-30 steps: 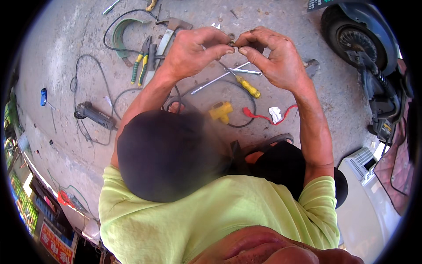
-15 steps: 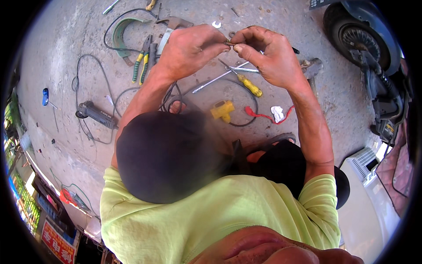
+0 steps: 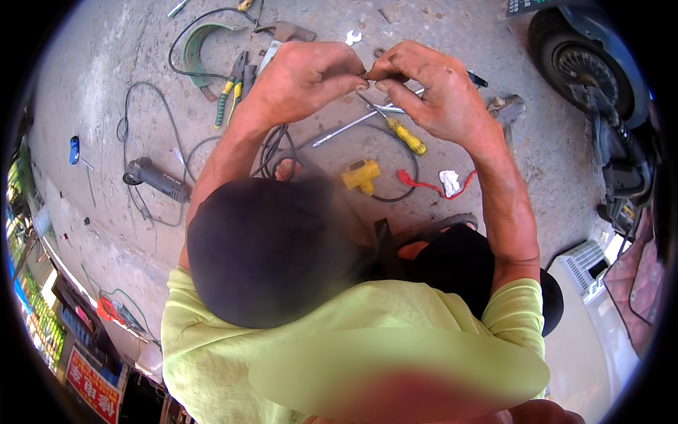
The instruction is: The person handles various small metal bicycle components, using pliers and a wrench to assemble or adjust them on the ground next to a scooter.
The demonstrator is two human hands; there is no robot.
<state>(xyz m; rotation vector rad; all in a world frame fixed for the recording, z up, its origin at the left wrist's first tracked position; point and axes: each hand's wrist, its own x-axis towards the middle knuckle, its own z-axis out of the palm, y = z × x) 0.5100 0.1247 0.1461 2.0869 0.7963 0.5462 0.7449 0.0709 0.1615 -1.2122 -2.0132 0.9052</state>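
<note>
My left hand [image 3: 307, 81] and my right hand [image 3: 441, 95] meet fingertip to fingertip above the concrete floor. Thumb and forefinger of the left are pinched on a tiny dark piece, mostly covered and too small to name. The right forefinger curls against the same spot, its thumb slightly lower. Below them lie a yellow-handled screwdriver [image 3: 407, 138] and a long metal rod [image 3: 342, 129]. Beside my left wrist are pliers [image 3: 227, 99] with green and yellow handles. A hammer [image 3: 288, 32] and a wrench end [image 3: 353, 37] lie beyond.
An angle grinder [image 3: 159, 181] with a looped cable lies left. Near my feet are a yellow plastic piece [image 3: 361, 175], a red cord [image 3: 424, 187] and white crumpled material [image 3: 448, 184]. A green curved band [image 3: 192, 60] lies far left; a scooter wheel [image 3: 579, 67] stands right.
My right thumb has drawn back a little from the fingertips, and the right forefinger curls closer to the left fingers. The small piece shows less. The floor view has shifted slightly.
</note>
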